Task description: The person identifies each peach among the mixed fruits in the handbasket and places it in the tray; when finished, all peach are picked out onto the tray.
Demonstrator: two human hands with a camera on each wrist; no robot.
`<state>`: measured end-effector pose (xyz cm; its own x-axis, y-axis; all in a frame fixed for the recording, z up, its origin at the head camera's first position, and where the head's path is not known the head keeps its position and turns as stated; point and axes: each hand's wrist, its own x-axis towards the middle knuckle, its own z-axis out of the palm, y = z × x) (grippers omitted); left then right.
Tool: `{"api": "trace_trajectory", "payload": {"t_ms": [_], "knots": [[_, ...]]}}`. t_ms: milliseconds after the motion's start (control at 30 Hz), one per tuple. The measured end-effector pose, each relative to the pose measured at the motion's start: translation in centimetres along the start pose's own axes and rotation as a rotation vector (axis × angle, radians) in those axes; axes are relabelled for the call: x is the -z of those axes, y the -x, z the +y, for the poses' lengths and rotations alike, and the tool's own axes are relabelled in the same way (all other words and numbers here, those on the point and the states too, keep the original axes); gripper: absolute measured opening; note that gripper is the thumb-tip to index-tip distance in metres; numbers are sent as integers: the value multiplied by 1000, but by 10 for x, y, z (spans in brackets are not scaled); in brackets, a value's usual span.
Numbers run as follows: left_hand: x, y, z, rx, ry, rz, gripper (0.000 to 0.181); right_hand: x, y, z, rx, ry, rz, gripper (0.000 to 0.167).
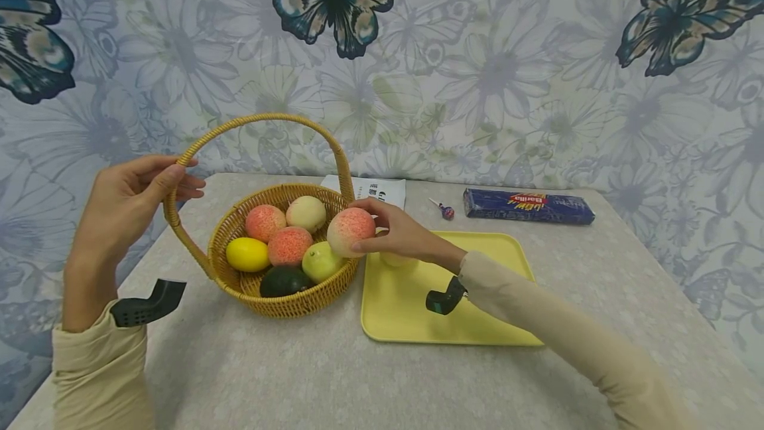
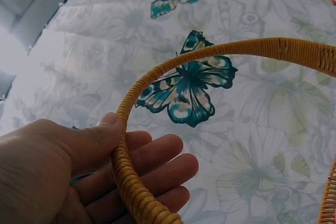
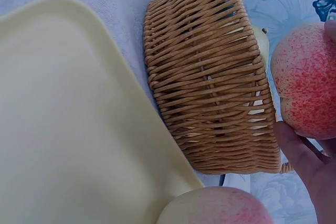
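My left hand pinches the handle of a woven basket between thumb and fingers, on the handle's left side. In my right hand is a pink and cream peach, held just over the basket's right rim. Inside the basket lie two pinker peaches, a pale round fruit, a yellow lemon, a green fruit and a dark avocado. Another peach sits on the yellow tray, mostly hidden behind my right hand in the head view.
The tray stands right of the basket, under my right forearm. Behind it lie a lollipop and a blue Barilla box. A white printed packet lies behind the basket, near the patterned backdrop.
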<state>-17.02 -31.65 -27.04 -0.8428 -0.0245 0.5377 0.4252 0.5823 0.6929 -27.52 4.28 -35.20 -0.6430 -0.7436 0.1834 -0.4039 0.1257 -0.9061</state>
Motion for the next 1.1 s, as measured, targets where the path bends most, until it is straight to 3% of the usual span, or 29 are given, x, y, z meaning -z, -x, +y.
{"api": "trace_trajectory", "payload": {"t_ms": [267,1100], "knots": [[0,0,0,4,-4,-1,28,7,12,3,4,-64,-5,61],[0,0,1,6,-16,-1,29,30,51,12,-43,-77,43,68]]}}
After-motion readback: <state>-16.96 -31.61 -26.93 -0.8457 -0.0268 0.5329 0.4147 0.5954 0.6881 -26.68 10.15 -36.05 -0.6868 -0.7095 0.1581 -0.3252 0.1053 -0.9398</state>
